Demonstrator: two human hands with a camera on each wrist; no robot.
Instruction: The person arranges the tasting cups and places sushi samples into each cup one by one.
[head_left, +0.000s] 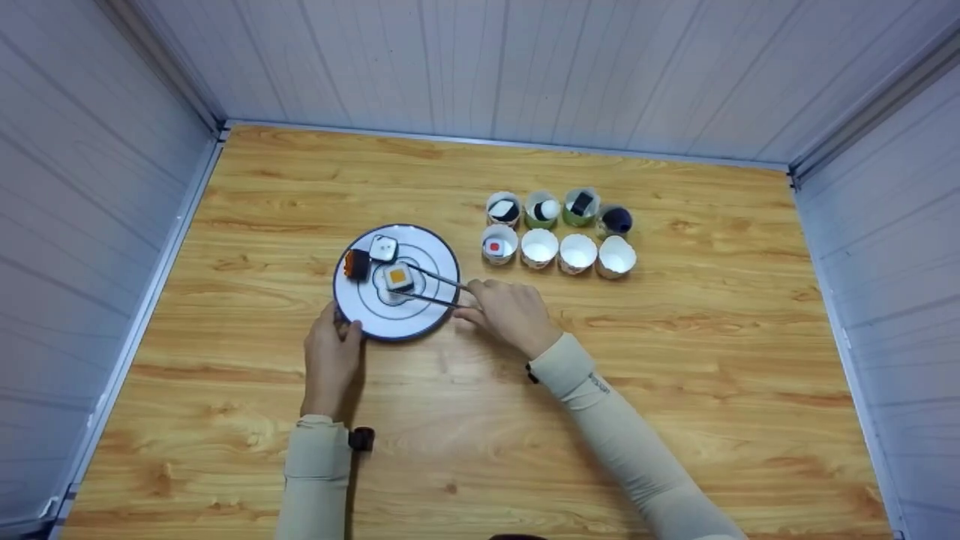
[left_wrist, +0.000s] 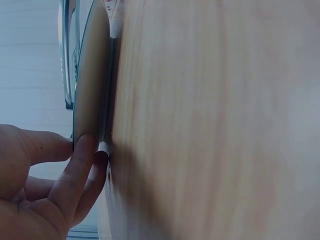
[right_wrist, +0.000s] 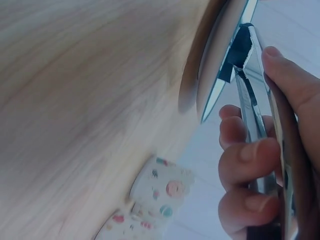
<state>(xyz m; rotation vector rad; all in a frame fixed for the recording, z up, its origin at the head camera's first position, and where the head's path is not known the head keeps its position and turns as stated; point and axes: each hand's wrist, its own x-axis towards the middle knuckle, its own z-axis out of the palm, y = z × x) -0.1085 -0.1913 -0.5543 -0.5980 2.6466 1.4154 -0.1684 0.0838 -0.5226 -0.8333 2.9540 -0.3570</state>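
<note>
My left hand (head_left: pixel 330 360) pinches the near left rim of a white plate with a blue edge (head_left: pixel 390 328). In the left wrist view, the thumb is at the rim and the fingers are under the plate (left_wrist: pixel 92 75). My right hand (head_left: pixel 514 311) grips metal tongs (right_wrist: pixel 248 105), whose arms reach over the plate. Between their spread tips sits a sushi-like piece with an orange square on top (head_left: pixel 397 277). Beside it on the plate lie a white rounded piece with dark dots (head_left: pixel 384 248) and a black piece with an orange end (head_left: pixel 357 265).
Right of the plate stand two rows of paper cups. The back row holds a black-and-white piece (head_left: pixel 503 210), another with a white round top (head_left: pixel 549 209), a black block (head_left: pixel 582 203) and a dark piece (head_left: pixel 617 220). A front cup (head_left: pixel 500 257) holds a white piece with a red square.
</note>
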